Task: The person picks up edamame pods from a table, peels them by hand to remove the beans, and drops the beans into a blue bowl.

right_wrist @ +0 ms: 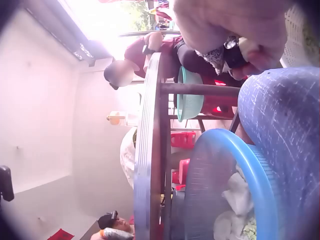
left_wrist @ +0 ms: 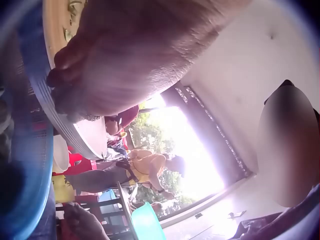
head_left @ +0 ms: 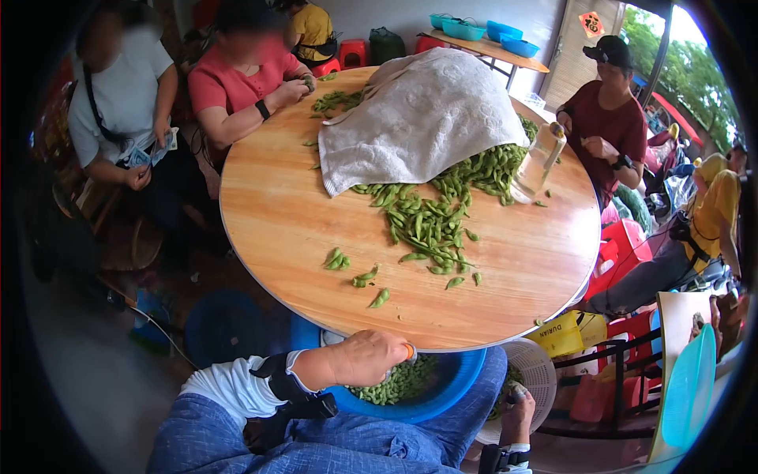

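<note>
Just off the near edge of the round wooden table [head_left: 300, 245], my left hand [head_left: 359, 359] has bent fingers, with a small orange piece at their tips. Below it, a blue basin [head_left: 466, 379] contains shelled green beans [head_left: 399, 385]. My right hand [head_left: 517, 415] hangs over a white perforated basket [head_left: 543, 379] with green contents. In the right wrist view, that hand [right_wrist: 230, 25] has curled fingers beside silvery and black material. The left wrist view shows my left hand [left_wrist: 135, 55] from close by, its fingertips dark. Whether either hand grips a pod is unclear.
Green pods [head_left: 426, 225] spread over the table from under a grey-white towel [head_left: 426, 110]. A clear bottle-like container [head_left: 539, 162] stands at the right. Several people sit around. A yellow bag [head_left: 557, 334] lies right of the table's near edge.
</note>
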The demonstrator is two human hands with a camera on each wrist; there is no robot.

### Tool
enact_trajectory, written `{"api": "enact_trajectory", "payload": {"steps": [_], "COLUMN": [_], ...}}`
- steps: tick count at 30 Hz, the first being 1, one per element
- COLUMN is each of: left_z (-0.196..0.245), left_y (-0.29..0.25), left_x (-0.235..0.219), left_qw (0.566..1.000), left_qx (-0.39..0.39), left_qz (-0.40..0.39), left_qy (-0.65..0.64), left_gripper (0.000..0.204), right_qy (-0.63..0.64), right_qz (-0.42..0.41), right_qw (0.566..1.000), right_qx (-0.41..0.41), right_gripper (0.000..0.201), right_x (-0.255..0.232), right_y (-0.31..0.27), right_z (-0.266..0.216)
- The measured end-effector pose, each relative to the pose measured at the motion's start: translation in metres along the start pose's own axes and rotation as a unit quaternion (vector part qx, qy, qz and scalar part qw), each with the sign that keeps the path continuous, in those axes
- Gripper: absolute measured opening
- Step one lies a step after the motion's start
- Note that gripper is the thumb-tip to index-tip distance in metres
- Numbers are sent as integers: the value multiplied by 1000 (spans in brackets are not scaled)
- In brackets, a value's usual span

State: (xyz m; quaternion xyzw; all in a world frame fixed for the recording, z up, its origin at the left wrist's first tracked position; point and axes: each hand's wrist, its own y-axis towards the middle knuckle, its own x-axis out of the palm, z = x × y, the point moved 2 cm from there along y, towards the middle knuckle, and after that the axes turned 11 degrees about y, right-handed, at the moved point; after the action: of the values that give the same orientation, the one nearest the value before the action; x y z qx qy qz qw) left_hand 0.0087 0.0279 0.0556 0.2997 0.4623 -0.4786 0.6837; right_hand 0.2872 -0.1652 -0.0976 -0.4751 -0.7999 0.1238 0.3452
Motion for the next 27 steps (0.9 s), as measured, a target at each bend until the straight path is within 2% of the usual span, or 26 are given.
{"api": "enact_trajectory", "payload": {"steps": [4, 7, 9, 10, 13, 17, 20, 21, 22, 23, 26, 27], "left_z": [1, -13, -33, -49, -84, -86, -67, -63, -58, -52, -16, -12], "left_y": [5, 26, 48, 63, 90, 91, 69, 62, 53, 46, 25, 18], "left_x": [-6, -35, -43, -41, -29, -27, -37, -33, -25, -17, -2, 7], "left_qw": [998, 999, 979, 974, 964, 970, 969, 951, 913, 855, 802, 807], "left_qx": [40, -35, -83, -97, -131, -147, -207, -199, -188, -175, -126, -144], "left_qz": [-41, 32, 187, 195, 191, 135, 135, 184, 227, 265, 337, 325], "left_qy": [6, 0, 13, 61, 132, 136, -14, -149, -282, -410, -476, -471], "left_gripper": [16, 21, 19, 19, 18, 18, 17, 17, 17, 17, 17, 18], "right_qy": [-10, -27, -40, -46, -94, -181, -203, -188, -172, -180, -94, -56], "right_qz": [-51, -69, -73, -74, -97, -233, -324, -353, -381, -429, -451, -459], "right_qw": [999, 997, 997, 996, 991, 951, 917, 911, 904, 877, 888, 885], "right_qx": [-6, -3, 0, 1, -6, -90, -110, -102, -93, -121, 12, 54], "right_gripper": [6, 7, 8, 8, 9, 12, 20, 22, 24, 28, 30, 30], "right_x": [-13, -4, 5, 11, 30, 66, 112, 128, 142, 154, 190, 196], "right_y": [10, 4, -1, -3, -16, -42, -77, -86, -92, -92, -100, -101], "right_z": [14, 15, 16, 16, 14, 3, -8, -11, -12, -9, 1, 5]}}
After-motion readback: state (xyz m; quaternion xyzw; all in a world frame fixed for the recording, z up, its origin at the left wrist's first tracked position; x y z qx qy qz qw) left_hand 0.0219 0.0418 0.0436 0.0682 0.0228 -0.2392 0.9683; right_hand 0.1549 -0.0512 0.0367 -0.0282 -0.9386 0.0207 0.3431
